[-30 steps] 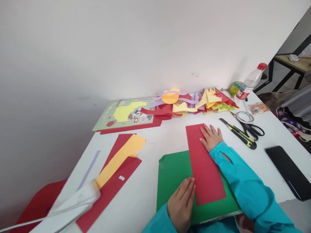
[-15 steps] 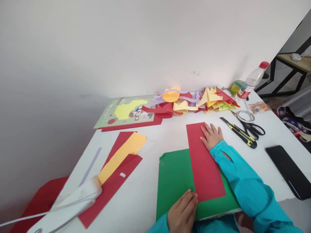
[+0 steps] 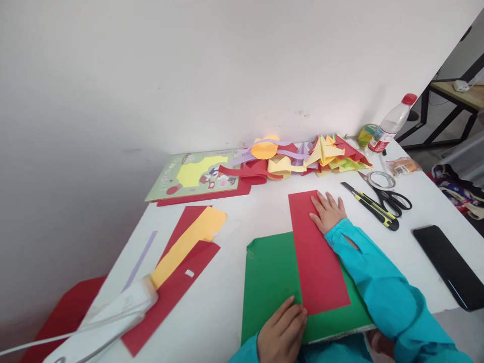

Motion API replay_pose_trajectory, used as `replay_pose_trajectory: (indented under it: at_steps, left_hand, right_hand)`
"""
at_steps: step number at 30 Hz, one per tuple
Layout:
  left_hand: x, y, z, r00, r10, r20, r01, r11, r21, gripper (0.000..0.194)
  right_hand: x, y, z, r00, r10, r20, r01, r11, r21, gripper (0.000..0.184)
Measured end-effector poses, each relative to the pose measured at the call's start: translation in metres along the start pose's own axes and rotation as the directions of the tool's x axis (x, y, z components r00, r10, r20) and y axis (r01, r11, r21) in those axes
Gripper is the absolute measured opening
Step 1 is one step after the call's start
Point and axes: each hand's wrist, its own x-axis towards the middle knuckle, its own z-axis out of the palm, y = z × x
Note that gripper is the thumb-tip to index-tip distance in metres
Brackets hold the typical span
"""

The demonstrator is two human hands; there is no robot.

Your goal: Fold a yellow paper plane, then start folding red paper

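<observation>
A long red paper strip [image 3: 315, 254] lies on a green sheet [image 3: 270, 280] on the white table [image 3: 245, 222]. My right hand [image 3: 328, 212] rests flat on the strip's far right corner, fingers stretched out. My left hand [image 3: 282, 330] lies flat on the green sheet, its fingertips touching the strip's near left corner. Both arms wear teal sleeves.
Scissors [image 3: 389, 197], a yellow-black utility knife [image 3: 372, 207] and a tape roll [image 3: 381, 179] lie to the right, with a black phone [image 3: 449, 264] nearer. A bottle [image 3: 391, 125], a pile of folded coloured papers [image 3: 302, 159] and a booklet [image 3: 196, 174] line the wall. Red and yellow sheets [image 3: 181, 262] lie left.
My left hand has slid down along the strip's left edge toward its near corner. The right hand has stayed in place.
</observation>
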Motion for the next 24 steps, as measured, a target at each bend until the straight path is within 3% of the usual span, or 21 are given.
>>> replay_pose_trajectory:
  at_steps: [3,8,14,20,24]
  left_hand:
    - [0.009,0.002,-0.013,0.999,0.049,0.011,-0.049,0.999,0.017,0.028]
    - [0.007,0.005,-0.011,0.990,0.107,-0.094,-0.091,0.983,0.159,0.024]
    - [0.007,0.006,-0.014,0.972,0.234,-0.014,-0.217,0.918,0.333,0.027]
    - [0.018,0.012,-0.009,0.990,0.117,-0.077,-0.082,0.927,0.365,0.039]
    - [0.022,0.013,-0.006,0.988,0.092,-0.121,-0.044,0.937,0.348,0.035]
  right_hand:
    - [0.000,0.000,0.000,1.000,-0.001,-0.002,0.001,1.000,0.006,0.055]
    - [-0.001,0.000,-0.002,1.000,-0.002,0.005,0.002,1.000,0.005,0.055]
    - [-0.001,-0.001,-0.001,1.000,-0.007,-0.027,0.007,1.000,0.003,0.054]
    - [-0.002,-0.001,-0.002,1.000,-0.006,-0.029,0.007,1.000,0.013,0.054]
    - [-0.002,-0.001,-0.002,1.000,0.001,-0.029,-0.001,1.000,0.021,0.054]
